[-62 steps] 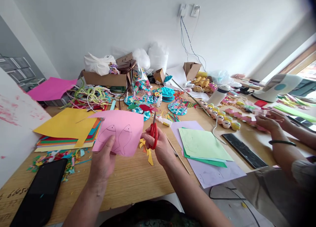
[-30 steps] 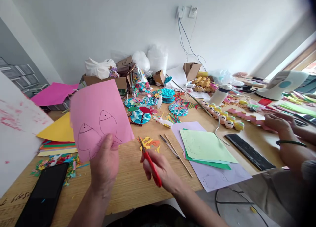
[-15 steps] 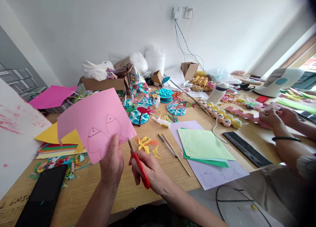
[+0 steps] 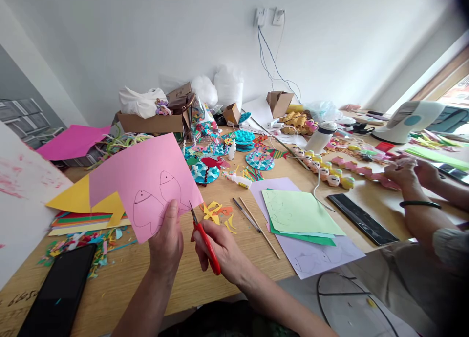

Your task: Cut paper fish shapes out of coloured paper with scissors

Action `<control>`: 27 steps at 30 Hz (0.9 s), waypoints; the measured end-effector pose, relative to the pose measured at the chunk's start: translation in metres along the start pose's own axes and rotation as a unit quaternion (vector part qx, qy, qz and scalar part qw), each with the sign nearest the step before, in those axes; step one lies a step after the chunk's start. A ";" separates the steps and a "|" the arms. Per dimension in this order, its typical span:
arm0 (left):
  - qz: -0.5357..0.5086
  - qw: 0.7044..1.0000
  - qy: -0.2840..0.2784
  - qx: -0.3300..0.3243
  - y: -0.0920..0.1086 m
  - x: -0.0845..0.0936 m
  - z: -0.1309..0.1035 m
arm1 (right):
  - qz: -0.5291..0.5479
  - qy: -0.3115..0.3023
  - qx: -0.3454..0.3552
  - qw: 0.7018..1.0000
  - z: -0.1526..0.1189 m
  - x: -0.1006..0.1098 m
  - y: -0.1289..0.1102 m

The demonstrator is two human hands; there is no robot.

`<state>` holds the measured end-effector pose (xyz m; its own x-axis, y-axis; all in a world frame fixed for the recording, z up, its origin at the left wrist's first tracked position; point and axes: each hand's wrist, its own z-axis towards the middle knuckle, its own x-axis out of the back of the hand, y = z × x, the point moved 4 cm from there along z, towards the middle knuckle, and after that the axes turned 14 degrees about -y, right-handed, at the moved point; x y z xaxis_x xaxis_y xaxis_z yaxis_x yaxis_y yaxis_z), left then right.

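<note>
A pink paper sheet (image 4: 146, 161) with two fish outlines drawn on it is pinched in my left hand (image 4: 166, 239), the thumb on its front near the lower edge. My right hand (image 4: 218, 249) grips red-handled scissors (image 4: 208, 246), whose blades point up at the sheet's right edge, beside the tail of the right fish. Yellow paper scraps (image 4: 212, 212) lie on the table beyond my right hand. A pen and a wooden stick (image 4: 266, 237) rest to the right of it.
Green sheets (image 4: 300, 212) lie over lilac paper on the right. A black phone (image 4: 58, 288) is at the near left, beside colored scraps. Another person's hands (image 4: 406, 173) hold something at the far right. Blue fish crafts (image 4: 205, 173) and a glue bottle (image 4: 242, 180) stand behind.
The view has shifted slightly. The pink sheet has tilted a little in my left hand, and the scissors remain at its right edge.
</note>
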<state>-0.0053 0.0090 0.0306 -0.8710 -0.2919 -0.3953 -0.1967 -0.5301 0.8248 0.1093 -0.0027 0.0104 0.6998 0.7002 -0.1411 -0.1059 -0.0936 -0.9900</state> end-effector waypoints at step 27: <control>0.044 0.998 -0.031 0.041 -0.022 0.007 -0.011 | 0.047 0.012 -0.027 0.998 0.001 0.005 0.008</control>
<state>-0.0017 0.0098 0.0057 -0.9121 -0.2840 -0.2956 -0.1512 -0.4371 0.8866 0.1117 0.0007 0.0017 0.7059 0.6690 -0.2328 -0.1344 -0.1961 -0.9713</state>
